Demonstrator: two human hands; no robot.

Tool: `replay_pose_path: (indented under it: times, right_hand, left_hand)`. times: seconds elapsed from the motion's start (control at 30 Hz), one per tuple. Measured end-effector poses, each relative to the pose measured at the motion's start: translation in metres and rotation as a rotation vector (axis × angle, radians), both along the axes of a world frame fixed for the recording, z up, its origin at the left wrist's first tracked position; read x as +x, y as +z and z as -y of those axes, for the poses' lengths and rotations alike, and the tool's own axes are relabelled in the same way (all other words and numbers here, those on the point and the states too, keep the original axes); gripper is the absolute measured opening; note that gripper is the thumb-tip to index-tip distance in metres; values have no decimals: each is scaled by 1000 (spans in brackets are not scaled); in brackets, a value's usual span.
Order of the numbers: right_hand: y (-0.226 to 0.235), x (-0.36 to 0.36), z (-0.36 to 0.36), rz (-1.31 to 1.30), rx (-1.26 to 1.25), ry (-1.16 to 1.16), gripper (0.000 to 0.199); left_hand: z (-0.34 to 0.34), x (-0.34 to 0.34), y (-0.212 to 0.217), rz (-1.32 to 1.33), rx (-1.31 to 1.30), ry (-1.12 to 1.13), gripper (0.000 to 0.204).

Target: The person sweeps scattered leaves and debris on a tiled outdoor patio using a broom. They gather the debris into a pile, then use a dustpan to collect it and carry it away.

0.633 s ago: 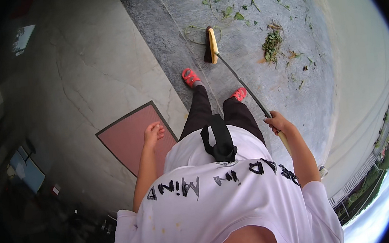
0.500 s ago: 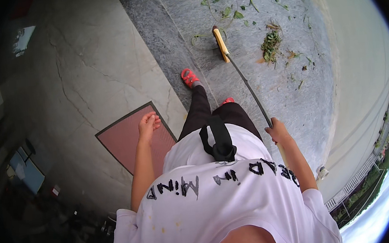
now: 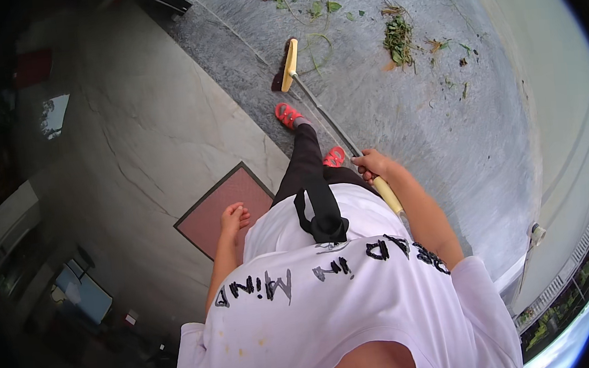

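A long-handled broom (image 3: 325,113) slants away from me, its yellow head (image 3: 289,64) and dark bristles down on the grey floor just beyond my left foot. Around its grey handle, beside my right hip, my right hand (image 3: 375,164) is closed. The yellow end grip (image 3: 387,194) sticks out behind that hand. My left hand (image 3: 234,219) hangs at my left side above a reddish mat, fingers loosely bent, with nothing in it. A thin green vine (image 3: 329,49) curls on the floor to the right of the broom head.
Heaps of green leaves (image 3: 399,40) and loose scraps lie ahead to the right. A dark-edged reddish mat (image 3: 222,194) rests on the smooth tiles at my left. A pale wall (image 3: 559,91) runs along the right. My red sandals (image 3: 288,114) show below me.
The broom head has swung left and nearer to my foot, past the vine. My right hand has moved forward and left with the handle. My left hand remains without anything in it.
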State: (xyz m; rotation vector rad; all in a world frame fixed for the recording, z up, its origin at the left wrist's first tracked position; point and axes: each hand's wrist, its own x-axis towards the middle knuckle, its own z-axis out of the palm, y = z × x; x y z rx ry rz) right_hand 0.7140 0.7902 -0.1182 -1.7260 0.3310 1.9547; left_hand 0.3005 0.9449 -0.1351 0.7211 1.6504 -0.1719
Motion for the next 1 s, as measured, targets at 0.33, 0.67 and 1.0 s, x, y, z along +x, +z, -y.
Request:
replay_pose_path:
  times: [0.33, 0.67, 1.0]
  right_hand:
    - [27, -13, 243, 481, -232, 167, 21]
    - [99, -23, 191, 665, -100, -101, 21]
    - [67, 24, -165, 318, 279, 118, 17]
  left_hand:
    - [51, 16, 11, 88, 41, -85, 21]
    - [20, -4, -55, 80, 156, -449, 20]
    - [-181, 57, -20, 154, 51, -103, 23]
